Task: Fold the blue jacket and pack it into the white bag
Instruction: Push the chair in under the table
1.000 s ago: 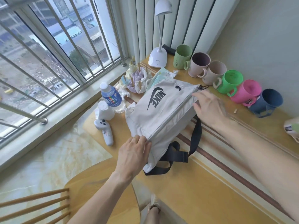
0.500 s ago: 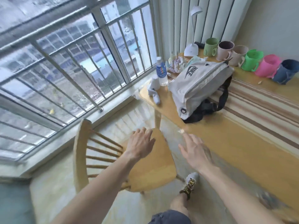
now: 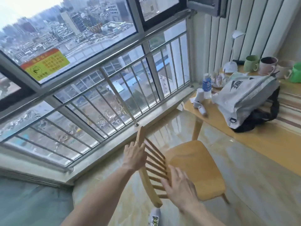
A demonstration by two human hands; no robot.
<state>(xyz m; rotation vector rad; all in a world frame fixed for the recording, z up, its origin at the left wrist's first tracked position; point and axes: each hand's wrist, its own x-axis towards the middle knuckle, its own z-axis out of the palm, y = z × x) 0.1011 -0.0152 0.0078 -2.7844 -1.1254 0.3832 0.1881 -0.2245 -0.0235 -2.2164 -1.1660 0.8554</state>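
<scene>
A glossy marbled floor (image 3: 254,181) ran beneath a wall of barred windows (image 3: 104,82) that looked out over a city, with a pale wooden table (image 3: 267,144) set along the right side of the room against vertical blinds (image 3: 254,30). On the table lay the white bag (image 3: 244,101), zipped along its top edge, its black strap (image 3: 267,116) bunched at its near side. Around it stood a water bottle (image 3: 206,84), a white controller (image 3: 199,106), a small desk lamp (image 3: 231,62) and a row of mugs (image 3: 260,65). The blue jacket was nowhere in the frame.

Compared with half a second earlier, the view had swung left and upward: the bag and table had slid to the right edge, more of the window and skyline had come in, and the wooden chair (image 3: 193,170) now sat in the centre. A second before, both hands had been on the bag; here they were well clear of it.

The left hand (image 3: 134,156) was at the top rail of the chair back, fingers extended along the wood, a ring visible; whether it gripped the rail could not be told. The right hand (image 3: 179,188) was spread wide, palm down, in front of the chair's spindles and held nothing. A patterned shoe (image 3: 154,216) showed at the bottom edge.
</scene>
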